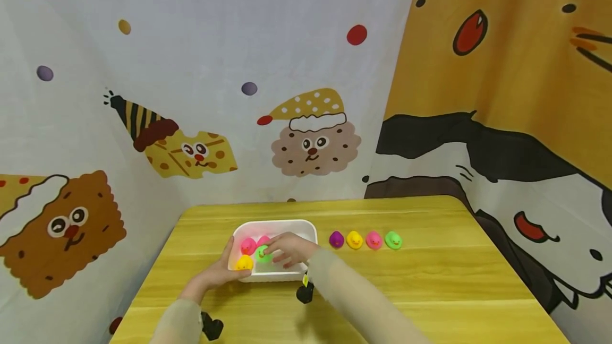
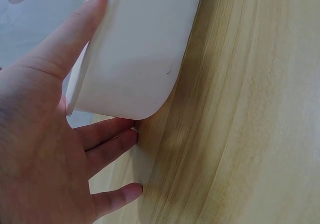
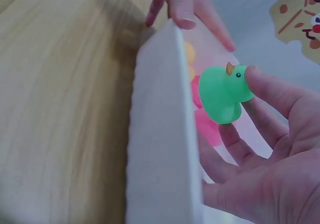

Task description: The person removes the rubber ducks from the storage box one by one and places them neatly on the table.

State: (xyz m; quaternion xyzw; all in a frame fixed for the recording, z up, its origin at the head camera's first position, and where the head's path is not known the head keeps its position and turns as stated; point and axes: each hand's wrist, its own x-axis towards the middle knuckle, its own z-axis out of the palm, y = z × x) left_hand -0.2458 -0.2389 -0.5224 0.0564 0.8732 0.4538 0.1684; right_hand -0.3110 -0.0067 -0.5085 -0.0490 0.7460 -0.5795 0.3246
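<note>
A white plastic tray (image 1: 272, 277) stands on the table with several small toy ducks inside. My left hand (image 1: 217, 272) holds its left front corner. In the left wrist view the thumb (image 2: 75, 32) lies along the rim and the other fingers are by the end wall. Inside the tray, my right hand (image 1: 292, 248) pinches a green toy duck (image 3: 217, 94) between thumb and fingers. Around it in the tray are a pink duck (image 1: 248, 246), another pink one (image 1: 263, 239) partly hidden, and a yellow duck (image 1: 244, 263) near the left thumb.
Right of the tray, a row of ducks runs across the table: purple (image 1: 337, 239), yellow (image 1: 355, 240), pink (image 1: 374, 240) and green (image 1: 393, 240). The wooden table (image 1: 430, 285) meets a printed cloth (image 1: 306, 25) behind it.
</note>
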